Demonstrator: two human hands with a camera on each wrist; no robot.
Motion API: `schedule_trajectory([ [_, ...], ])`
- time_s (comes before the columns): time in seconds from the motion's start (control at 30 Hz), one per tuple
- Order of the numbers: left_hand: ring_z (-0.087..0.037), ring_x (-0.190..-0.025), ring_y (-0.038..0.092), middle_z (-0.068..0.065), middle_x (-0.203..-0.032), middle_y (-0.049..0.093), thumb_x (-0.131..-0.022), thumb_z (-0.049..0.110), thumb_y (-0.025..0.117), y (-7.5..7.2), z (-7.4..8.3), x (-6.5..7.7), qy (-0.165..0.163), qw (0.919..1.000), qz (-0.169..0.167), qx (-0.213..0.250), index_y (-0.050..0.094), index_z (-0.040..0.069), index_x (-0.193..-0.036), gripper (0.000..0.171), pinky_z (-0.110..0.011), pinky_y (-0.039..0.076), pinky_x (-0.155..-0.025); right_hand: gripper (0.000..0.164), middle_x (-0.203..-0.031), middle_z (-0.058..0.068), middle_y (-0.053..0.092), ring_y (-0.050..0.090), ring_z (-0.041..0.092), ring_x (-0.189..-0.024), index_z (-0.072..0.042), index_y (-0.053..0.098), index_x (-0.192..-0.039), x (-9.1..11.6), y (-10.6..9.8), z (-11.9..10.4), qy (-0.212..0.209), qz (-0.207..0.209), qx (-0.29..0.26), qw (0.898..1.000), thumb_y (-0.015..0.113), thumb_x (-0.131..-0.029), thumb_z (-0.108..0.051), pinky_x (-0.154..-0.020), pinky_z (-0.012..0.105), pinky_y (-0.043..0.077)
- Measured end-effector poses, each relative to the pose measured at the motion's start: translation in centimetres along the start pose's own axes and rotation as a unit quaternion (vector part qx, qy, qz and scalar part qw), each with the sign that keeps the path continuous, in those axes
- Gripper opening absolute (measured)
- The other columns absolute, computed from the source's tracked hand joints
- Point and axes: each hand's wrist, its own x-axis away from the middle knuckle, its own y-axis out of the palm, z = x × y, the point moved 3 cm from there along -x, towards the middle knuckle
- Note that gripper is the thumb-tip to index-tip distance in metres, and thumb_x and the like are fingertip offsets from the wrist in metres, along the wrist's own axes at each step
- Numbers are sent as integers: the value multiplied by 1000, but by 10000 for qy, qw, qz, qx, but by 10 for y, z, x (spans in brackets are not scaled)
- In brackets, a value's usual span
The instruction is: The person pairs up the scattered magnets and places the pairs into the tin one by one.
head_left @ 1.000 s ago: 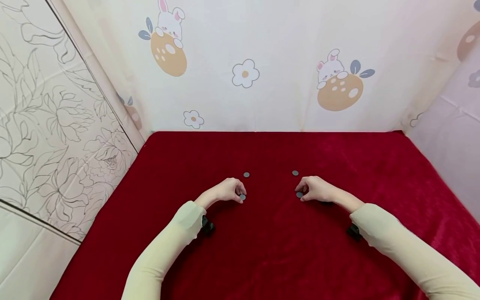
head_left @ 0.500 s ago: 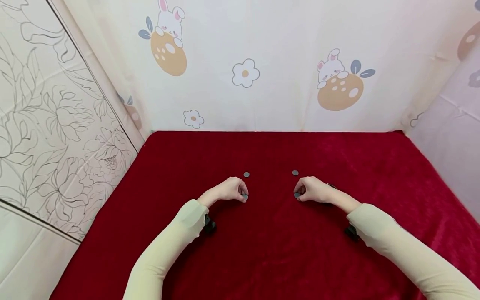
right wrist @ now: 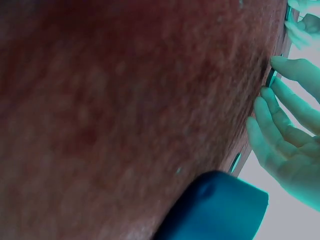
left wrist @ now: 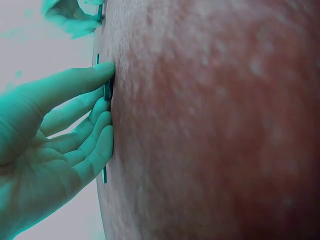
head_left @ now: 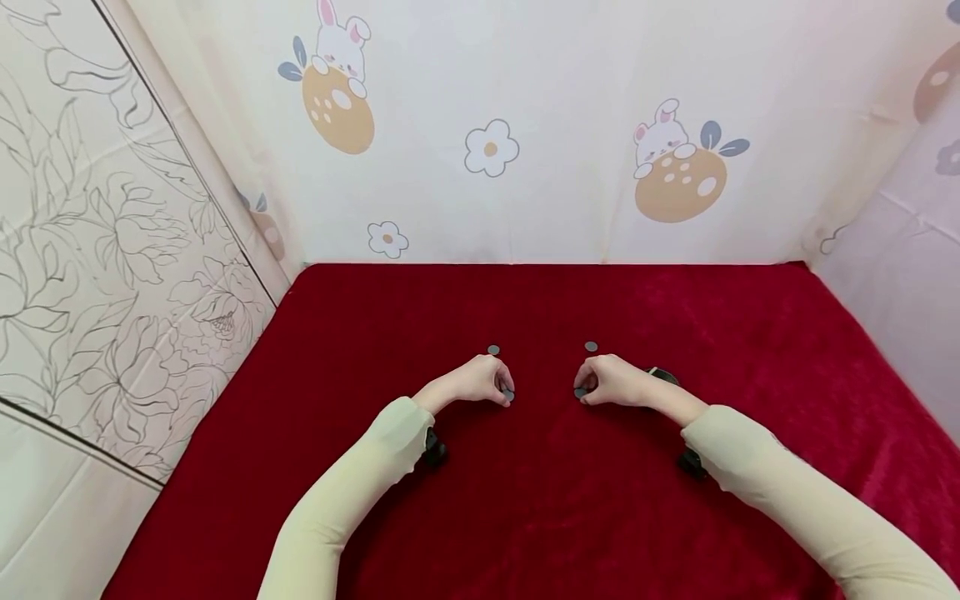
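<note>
Near the middle of the red cloth, my left hand (head_left: 480,379) holds a small grey disc (head_left: 508,394) by its edge between thumb and fingers. Facing it, my right hand (head_left: 611,381) pinches a similar grey disc (head_left: 580,392) the same way. A short gap separates the two hands. In the left wrist view the held disc (left wrist: 107,91) lies low at the cloth, under the thumb tip. The right wrist view shows its disc (right wrist: 271,77) between thumb and forefinger, also right at the cloth. The other fingertips rest close to the cloth.
Two more grey discs lie farther back, one beyond the left hand (head_left: 493,350) and one beyond the right (head_left: 591,346). A dark rounded object (head_left: 663,377) is partly hidden behind the right wrist. Patterned curtains (head_left: 487,208) stand behind the red cloth (head_left: 540,517).
Both hands have slid inward with their discs, the left one to the right and the right one to the left, narrowing the gap. The two rear discs have stayed put.
</note>
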Motion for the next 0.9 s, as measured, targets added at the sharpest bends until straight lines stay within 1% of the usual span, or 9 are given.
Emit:
schedule_trajectory([
  [0.1, -5, -71, 58, 2, -79, 65, -73, 14, 72, 2, 3, -3, 21, 10000, -11, -2, 68, 8, -88, 16, -15, 45, -64, 14, -77, 3, 61, 56, 12, -69, 0, 64, -85, -2, 3, -3, 9, -67, -34, 10000, 67, -72, -3, -61, 22, 45],
  [0.37, -7, -73, 58, -1, -82, 65, -74, 12, 72, 7, 8, -11, 247, 9996, 29, 147, 68, 4, -89, 18, -15, 44, -64, 13, -76, 2, 60, 56, 12, -68, -1, 64, -84, -9, 8, -10, -94, -108, -2, 9999, 68, -72, -4, -61, 22, 46],
  [0.53, -7, -72, 57, -1, -81, 64, -74, 13, 72, 10, 11, -16, 198, 9996, 5, 176, 68, 5, -89, 18, -15, 44, -63, 13, -76, 2, 60, 56, 11, -68, 0, 65, -84, -14, 10, -13, -119, -143, 0, 9998, 68, -72, -4, -61, 22, 46],
  [0.77, -7, -71, 57, -1, -81, 64, -74, 14, 72, 12, 17, -19, 140, 9999, -1, 45, 68, 6, -89, 17, -15, 44, -62, 13, -74, 3, 61, 55, 9, -64, 1, 65, -83, -21, 13, -20, -192, -182, -1, 9997, 68, -72, -4, -59, 20, 45],
  [0.9, -5, -69, 56, 0, -79, 64, -75, 14, 71, 13, 18, -21, 112, 9999, -10, 60, 68, 6, -89, 17, -15, 44, -61, 12, -72, 4, 61, 55, 8, -63, 1, 65, -82, -23, 15, -22, -243, -149, 22, 9996, 68, -71, -3, -58, 20, 45],
])
